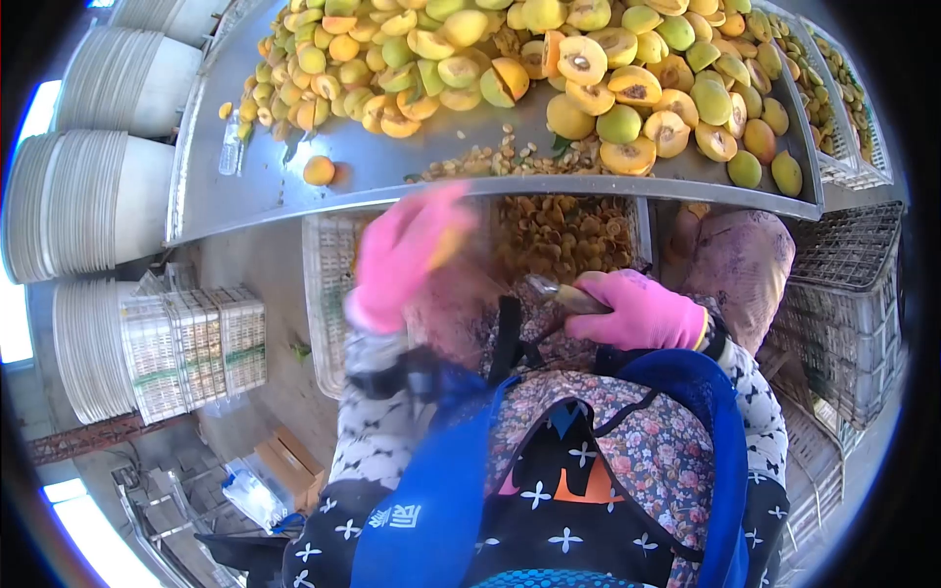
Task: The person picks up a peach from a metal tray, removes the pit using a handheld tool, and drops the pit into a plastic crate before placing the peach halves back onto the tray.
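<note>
My right hand, in a pink glove, is closed around the handle of a small metal-tipped tool above my lap. My left hand, also gloved in pink, is raised near the front edge of the metal table. It is smeared by motion, and a yellow-orange patch shows beside its fingers; whether it holds something I cannot make out. Beyond the edge lies a large heap of yellow and green fruit, several pieces cut in half. Loose pits are scattered near the rim.
Below the table edge, between my knees, a crate holds orange fruit pieces. A white crate stands left of it. Stacked crates are at the right. Stacks of white tubs and more crates stand at the left.
</note>
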Tool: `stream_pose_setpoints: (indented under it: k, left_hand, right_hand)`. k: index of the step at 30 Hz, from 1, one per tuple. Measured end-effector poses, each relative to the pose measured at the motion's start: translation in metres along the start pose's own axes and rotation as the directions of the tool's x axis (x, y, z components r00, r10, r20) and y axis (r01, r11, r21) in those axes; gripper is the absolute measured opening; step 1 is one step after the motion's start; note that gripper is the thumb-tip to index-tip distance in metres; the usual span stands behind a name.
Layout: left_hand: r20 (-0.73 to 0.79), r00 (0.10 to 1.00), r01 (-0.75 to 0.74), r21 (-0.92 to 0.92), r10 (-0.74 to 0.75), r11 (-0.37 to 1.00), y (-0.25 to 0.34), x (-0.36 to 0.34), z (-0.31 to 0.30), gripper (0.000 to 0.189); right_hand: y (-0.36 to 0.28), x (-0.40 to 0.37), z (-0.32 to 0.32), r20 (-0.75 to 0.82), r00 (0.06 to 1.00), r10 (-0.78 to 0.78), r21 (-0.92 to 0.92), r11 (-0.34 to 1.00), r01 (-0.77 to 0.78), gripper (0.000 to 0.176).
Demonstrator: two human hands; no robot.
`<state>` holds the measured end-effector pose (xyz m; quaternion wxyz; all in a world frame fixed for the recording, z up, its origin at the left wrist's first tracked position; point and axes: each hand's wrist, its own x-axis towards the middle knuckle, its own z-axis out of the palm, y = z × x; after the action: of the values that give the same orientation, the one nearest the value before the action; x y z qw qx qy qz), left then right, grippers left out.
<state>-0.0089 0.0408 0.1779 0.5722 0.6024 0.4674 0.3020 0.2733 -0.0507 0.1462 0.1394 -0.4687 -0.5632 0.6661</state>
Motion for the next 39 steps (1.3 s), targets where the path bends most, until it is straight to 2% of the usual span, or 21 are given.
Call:
stream_pose_setpoints:
  k: [2, 3, 5, 6, 7, 9, 11, 13, 15, 17, 20, 21, 22, 23, 24, 25, 28, 31, 34, 35, 39]
  left_hand:
    - [-0.040, 0.997, -0.045, 0.448, 0.071, 0.893, -0.007, -0.010, -0.050, 0.032]
    - [-0.058, 0.990, -0.086, 0.483, 0.129, 0.872, -0.006, -0.004, -0.050, 0.034]
    - [-0.101, 0.961, -0.161, 0.555, 0.258, 0.816, -0.001, 0.022, -0.050, 0.039]
    - [-0.138, 0.945, -0.207, 0.453, 0.297, 0.867, 0.003, 0.043, -0.037, 0.040]
    - [-0.172, 0.927, -0.259, 0.342, 0.332, 0.903, 0.005, 0.070, -0.017, 0.041]
    - [-0.192, 0.875, -0.367, 0.336, 0.445, 0.867, -0.006, 0.130, 0.010, 0.039]
    - [0.071, 0.803, -0.487, 0.649, 0.591, 0.584, -0.009, 0.184, 0.023, 0.052]
    - [0.179, 0.952, -0.283, 0.825, 0.249, 0.490, -0.016, 0.220, 0.038, 0.057]
    - [0.191, 0.977, -0.211, 0.923, 0.094, 0.320, -0.018, 0.228, 0.045, 0.061]
    - [0.202, 0.964, -0.229, 0.960, 0.173, 0.158, -0.017, 0.222, 0.047, 0.063]
    - [-0.087, 0.893, -0.236, 0.744, 0.441, 0.625, -0.015, 0.192, 0.034, 0.062]
    - [-0.177, 0.970, -0.133, 0.189, 0.167, 0.973, -0.010, 0.183, 0.028, 0.055]
    - [-0.107, 0.994, -0.039, -0.153, 0.023, 0.987, -0.009, 0.169, 0.022, 0.051]
    - [0.005, 0.996, 0.079, -0.472, -0.086, 0.878, -0.009, 0.152, 0.017, 0.048]
    - [0.149, 0.978, 0.208, -0.724, -0.145, 0.658, -0.009, 0.134, 0.014, 0.044]
    - [0.101, 0.986, 0.165, -0.649, -0.131, 0.742, -0.006, 0.116, 0.022, 0.044]
    - [0.040, 0.996, 0.090, -0.518, -0.082, 0.851, -0.010, 0.079, 0.068, 0.056]
    - [0.115, 0.986, 0.165, -0.688, -0.119, 0.706, -0.017, 0.060, 0.086, 0.058]
    - [0.160, 0.960, 0.253, -0.852, -0.232, 0.458, -0.019, 0.049, 0.101, 0.058]
    - [0.167, 0.957, 0.264, -0.835, -0.235, 0.483, -0.024, 0.048, 0.097, 0.056]
    - [0.273, 0.961, 0.262, -0.844, -0.046, 0.468, -0.021, 0.045, 0.089, 0.052]
  right_hand:
    - [0.039, 0.004, -0.004, -0.154, 0.971, -0.183, -0.361, 0.925, 0.117, 0.031]
    - [0.040, 0.003, -0.007, -0.150, 0.948, -0.281, -0.402, 0.893, 0.201, 0.032]
    - [0.013, 0.004, -0.008, -0.155, 0.984, -0.093, -0.228, 0.972, 0.056, 0.032]
    - [0.003, 0.003, -0.008, -0.146, 0.989, 0.003, -0.137, 0.990, -0.023, 0.032]
    - [0.009, 0.005, -0.006, -0.170, 0.984, -0.056, -0.173, 0.985, 0.026, 0.034]
    - [0.026, 0.011, -0.004, -0.222, 0.961, -0.167, -0.249, 0.962, 0.109, 0.036]
    - [0.018, 0.003, -0.008, -0.269, 0.961, -0.059, -0.094, 0.995, 0.035, 0.034]
    - [0.016, -0.001, -0.011, -0.294, 0.956, 0.001, 0.008, 1.000, 0.001, 0.033]
    - [0.017, -0.001, -0.015, -0.317, 0.949, 0.007, 0.051, 0.999, 0.010, 0.032]
    - [0.032, 0.003, -0.017, -0.387, 0.915, -0.109, -0.076, 0.993, 0.086, 0.032]
    - [0.043, 0.001, -0.022, -0.425, 0.886, -0.185, -0.212, 0.972, 0.101, 0.032]
    - [0.041, 0.002, -0.022, -0.423, 0.885, -0.197, -0.252, 0.963, 0.094, 0.032]
    - [0.036, 0.003, -0.021, -0.444, 0.868, -0.225, -0.241, 0.962, 0.126, 0.032]
    - [0.030, 0.004, -0.019, -0.462, 0.851, -0.251, -0.234, 0.960, 0.156, 0.032]
    - [0.021, 0.003, -0.017, -0.482, 0.833, -0.274, -0.226, 0.957, 0.183, 0.032]
    - [0.003, 0.001, -0.017, -0.457, 0.865, -0.207, -0.112, 0.978, 0.174, 0.032]
    - [0.003, 0.013, -0.005, -0.592, 0.580, -0.559, -0.393, 0.829, 0.398, 0.031]
    - [0.002, 0.025, -0.005, -0.575, 0.460, -0.677, -0.597, 0.731, 0.330, 0.033]
    - [0.009, 0.030, -0.003, -0.528, 0.516, -0.674, -0.653, 0.711, 0.261, 0.035]
    - [0.005, 0.024, -0.002, -0.548, 0.602, -0.581, -0.601, 0.774, 0.200, 0.032]
    - [0.008, 0.025, -0.003, -0.535, 0.582, -0.612, -0.676, 0.723, 0.139, 0.032]
